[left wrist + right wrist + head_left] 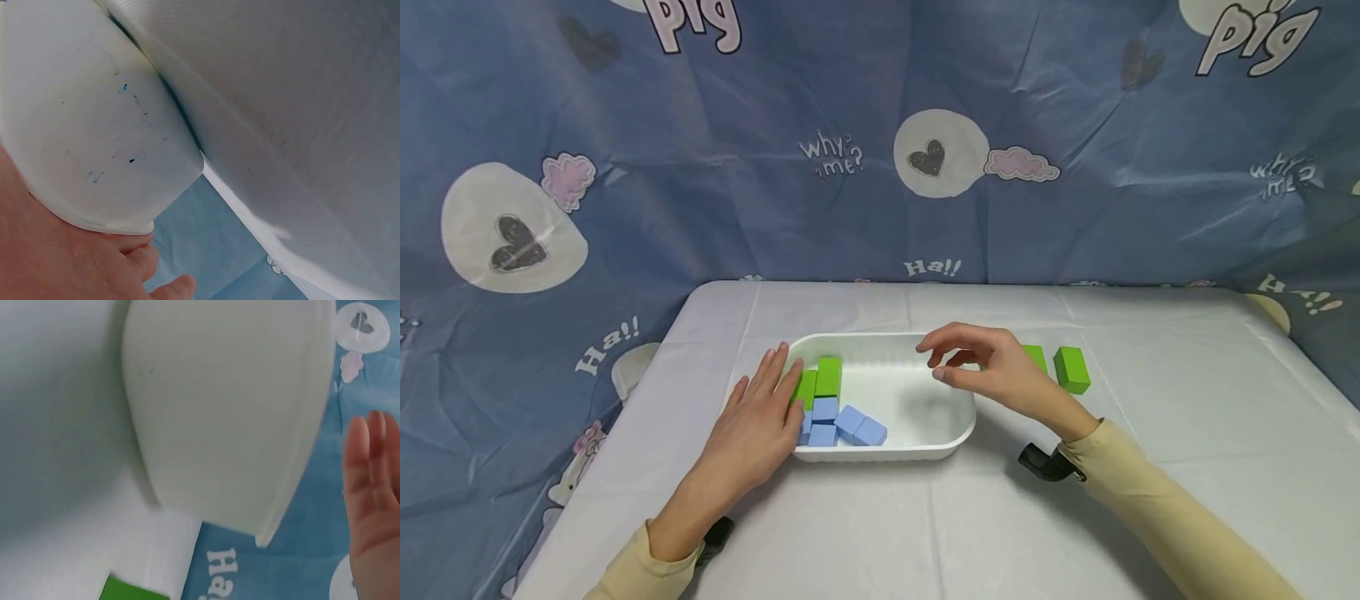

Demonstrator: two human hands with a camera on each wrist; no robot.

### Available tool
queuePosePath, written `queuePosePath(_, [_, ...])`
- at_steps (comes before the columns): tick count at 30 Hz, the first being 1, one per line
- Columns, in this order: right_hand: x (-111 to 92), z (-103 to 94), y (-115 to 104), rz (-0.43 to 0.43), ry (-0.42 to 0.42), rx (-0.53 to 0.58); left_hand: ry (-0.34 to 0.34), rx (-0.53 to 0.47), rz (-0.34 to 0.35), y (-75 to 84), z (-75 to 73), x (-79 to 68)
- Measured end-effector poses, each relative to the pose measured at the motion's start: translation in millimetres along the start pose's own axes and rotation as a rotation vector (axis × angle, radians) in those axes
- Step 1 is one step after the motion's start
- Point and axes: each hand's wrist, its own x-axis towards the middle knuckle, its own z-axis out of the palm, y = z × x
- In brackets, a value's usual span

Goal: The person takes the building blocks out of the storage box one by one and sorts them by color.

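Note:
A white plastic tray [880, 454] stands on the table in the head view. Gathered at its left end are two green blocks [828, 377] and several light blue blocks [824, 408]. My left hand [756, 425] lies against the left rim with its fingers extended. The left wrist view shows the tray's outer wall [94, 112] against that hand. Over the right end hovers my right hand [985, 367], fingers bent and thumb apart, with nothing seen between them. To its right is a green block [1071, 371]; another green block [1035, 357] is partly hidden behind the hand.
A white cloth [865, 533] covers the table. Behind it hangs a blue printed curtain [820, 225]. The right wrist view catches the tray's outer wall [219, 412] and a corner of a green block [131, 589].

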Motion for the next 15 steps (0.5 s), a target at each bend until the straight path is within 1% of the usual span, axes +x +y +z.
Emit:
queuePosePath(3, [7.5, 5.4, 2.9, 0.022, -0.096, 0.001, 0.001, -0.002, 0.001, -0.1, 0.1, 0.2])
queuePosePath(10, [23.5, 20.9, 14.9, 0.062, -0.288, 0.080, 0.000, -0.007, 0.002, 0.6, -1.4, 0.5])
queuePosePath(15, [34.0, 32.0, 22.4, 0.104, -0.428, 0.050, -0.002, -0.003, -0.004, 1.0, -1.4, -0.1])
